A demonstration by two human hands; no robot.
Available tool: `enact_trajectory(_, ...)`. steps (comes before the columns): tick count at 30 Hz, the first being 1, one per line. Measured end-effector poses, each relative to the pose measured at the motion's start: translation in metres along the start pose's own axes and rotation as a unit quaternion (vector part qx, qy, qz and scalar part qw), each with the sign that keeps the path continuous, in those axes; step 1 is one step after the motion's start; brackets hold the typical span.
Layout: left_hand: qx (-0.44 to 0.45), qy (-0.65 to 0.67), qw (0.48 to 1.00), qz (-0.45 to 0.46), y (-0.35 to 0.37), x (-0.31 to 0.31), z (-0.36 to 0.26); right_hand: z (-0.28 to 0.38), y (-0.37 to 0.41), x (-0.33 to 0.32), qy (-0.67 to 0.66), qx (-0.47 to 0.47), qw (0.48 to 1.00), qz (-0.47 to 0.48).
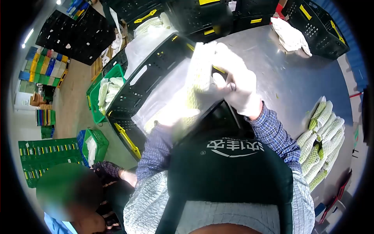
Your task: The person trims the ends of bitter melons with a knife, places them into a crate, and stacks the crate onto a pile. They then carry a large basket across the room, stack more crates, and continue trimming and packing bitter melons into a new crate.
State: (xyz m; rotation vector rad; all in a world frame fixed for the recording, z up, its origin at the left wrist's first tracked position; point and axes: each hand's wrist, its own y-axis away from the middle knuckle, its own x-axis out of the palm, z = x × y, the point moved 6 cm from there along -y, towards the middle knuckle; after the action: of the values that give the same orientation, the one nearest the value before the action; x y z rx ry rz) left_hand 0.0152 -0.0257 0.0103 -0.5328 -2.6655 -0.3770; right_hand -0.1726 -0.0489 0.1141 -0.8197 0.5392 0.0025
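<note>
My gloved right hand [239, 84] is closed near the upper part of a long pale green vegetable in white foam netting [199, 74], its fingers bright and washed out by glare. Lower down, my gloved left hand [173, 111] is wrapped against the same netted bundle; glare blurs its fingers. Both hands are over a black crate [146, 84] lined with a white sheet [156, 97]. More netted vegetables [323, 136] lie in a group on the metal table at the right.
A white cloth [289, 36] lies on the metal table [269, 66] near black crates [319, 27]. At left stand a green basket [94, 103] of netted vegetables and a green bin [100, 143]. A person [70, 195] is close at the lower left.
</note>
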Motion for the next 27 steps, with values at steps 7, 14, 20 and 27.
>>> enact_trajectory(7, -0.012, 0.033, 0.999, 0.015, -0.015, 0.026, 0.009, -0.006, 0.001, -0.02, 0.093, -0.143, 0.985, -0.004)
enact_trajectory(14, -0.002, -0.059, 0.998, -0.007, -0.016, 0.037, 0.012, -0.017, -0.001, -0.032, -0.065, -0.04, 0.994, -0.081)
enact_trajectory(20, -0.008, -0.174, 0.984, 0.042, -0.015, 0.021, 0.044, -0.024, 0.009, -0.037, 0.055, -0.148, 0.987, 0.02)
enact_trajectory(27, -0.058, 0.178, 0.981, -0.051, -0.011, 0.033, 0.041, -0.006, 0.032, -0.01, 0.001, -0.005, 0.984, 0.18)
